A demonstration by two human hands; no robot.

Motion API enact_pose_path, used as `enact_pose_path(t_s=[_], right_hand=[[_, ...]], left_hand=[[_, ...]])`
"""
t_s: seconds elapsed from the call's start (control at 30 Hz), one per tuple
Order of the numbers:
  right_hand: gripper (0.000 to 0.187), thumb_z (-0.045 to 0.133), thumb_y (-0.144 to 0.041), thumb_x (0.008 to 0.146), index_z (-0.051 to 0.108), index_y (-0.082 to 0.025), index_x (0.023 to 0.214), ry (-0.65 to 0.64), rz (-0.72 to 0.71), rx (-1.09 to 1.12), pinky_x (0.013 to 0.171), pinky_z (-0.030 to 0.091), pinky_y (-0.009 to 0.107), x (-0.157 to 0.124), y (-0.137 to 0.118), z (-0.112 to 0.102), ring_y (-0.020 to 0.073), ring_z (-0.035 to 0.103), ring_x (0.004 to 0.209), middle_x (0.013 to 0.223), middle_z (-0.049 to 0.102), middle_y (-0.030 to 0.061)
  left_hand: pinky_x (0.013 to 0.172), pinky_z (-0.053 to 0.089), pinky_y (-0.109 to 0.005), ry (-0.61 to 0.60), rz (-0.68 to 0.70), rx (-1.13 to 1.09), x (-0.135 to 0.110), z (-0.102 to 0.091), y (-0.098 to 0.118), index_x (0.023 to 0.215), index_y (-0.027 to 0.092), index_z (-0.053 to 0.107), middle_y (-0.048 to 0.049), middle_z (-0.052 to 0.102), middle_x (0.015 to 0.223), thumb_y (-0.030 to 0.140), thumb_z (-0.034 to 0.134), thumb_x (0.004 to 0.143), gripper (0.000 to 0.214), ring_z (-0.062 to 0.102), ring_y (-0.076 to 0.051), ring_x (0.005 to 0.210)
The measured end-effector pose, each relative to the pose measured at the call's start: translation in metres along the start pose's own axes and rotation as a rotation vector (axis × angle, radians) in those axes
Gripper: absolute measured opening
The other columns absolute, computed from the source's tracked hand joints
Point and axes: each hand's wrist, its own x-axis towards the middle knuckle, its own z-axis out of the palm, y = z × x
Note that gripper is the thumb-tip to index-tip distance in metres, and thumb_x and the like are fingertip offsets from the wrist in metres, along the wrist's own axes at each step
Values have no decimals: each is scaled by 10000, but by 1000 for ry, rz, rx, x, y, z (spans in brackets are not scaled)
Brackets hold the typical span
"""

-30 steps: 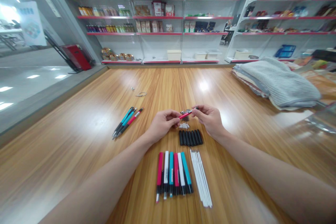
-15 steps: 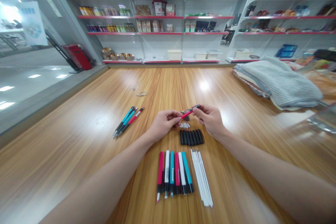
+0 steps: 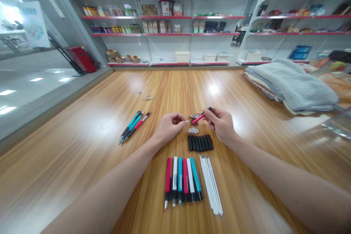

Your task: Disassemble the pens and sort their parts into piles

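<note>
From the head view, the left hand hovers over the wooden counter, its thumb and forefinger pinching one tiny white piece while the other fingers curl loosely. The right hand has its fingers closed around one red pen barrel with a black end, held tilted and apart from the left hand's piece.

Just below the hands lie a small heap of metal clips, too jumbled to count, and about five small white tips. Nearer the person are about eight black grip sections side by side. Below them lie six coloured pen barrels, two red, two white and two teal, with black parts between them, and about seven thin white refills just beside those. Three assembled pens, two teal and one red, lie to the left. Farther off are a small metal bit and a wire loop. A folded striped cloth sits at the right, and red-edged shelves stand beyond.
</note>
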Motion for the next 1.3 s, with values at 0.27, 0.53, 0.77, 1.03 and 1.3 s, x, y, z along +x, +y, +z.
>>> enact_pose_path(t_s=[0.27, 0.53, 0.77, 1.03, 1.3], right_hand=[[290, 640, -424, 791, 604, -154, 691, 157, -95, -303, 478, 366, 226, 0, 4, -4, 106, 499, 526, 594, 568, 3], [284, 592, -392, 796, 598, -152, 644, 151, -114, -503, 512, 375, 235, 1, 6, -5, 130, 535, 555, 587, 587, 13], [266, 586, -376, 795, 609, -152, 652, 139, -105, -554, 512, 358, 229, 4, 9, -5, 129, 536, 563, 607, 605, 14], [286, 581, -389, 802, 597, -154, 638, 126, -108, -566, 516, 360, 233, 3, 9, -4, 132, 538, 561, 599, 606, 14], [273, 584, -384, 798, 606, -155, 649, 119, -97, -552, 519, 363, 236, 3, 7, -3, 135, 544, 564, 604, 611, 16]], left_hand=[[571, 363, -228, -156, 356, 456, -3, -14, 2, 753, 162, 638, -4, 551, 656, 133, 565, 751, 78, 474, -107, 588], [595, 375, -226, -220, 381, 463, -4, -13, 4, 796, 167, 635, -12, 554, 699, 152, 548, 790, 88, 477, -108, 604], [607, 384, -234, -252, 366, 439, -4, -14, 7, 815, 167, 645, -27, 584, 741, 174, 558, 805, 88, 499, -115, 631], [591, 384, -233, -256, 285, 403, -5, -13, 6, 967, 163, 643, -30, 598, 758, 209, 573, 802, 185, 496, -116, 621], [581, 384, -231, -268, 300, 400, -5, -13, 4, 987, 159, 634, -31, 613, 775, 189, 574, 808, 191, 502, -111, 609]])
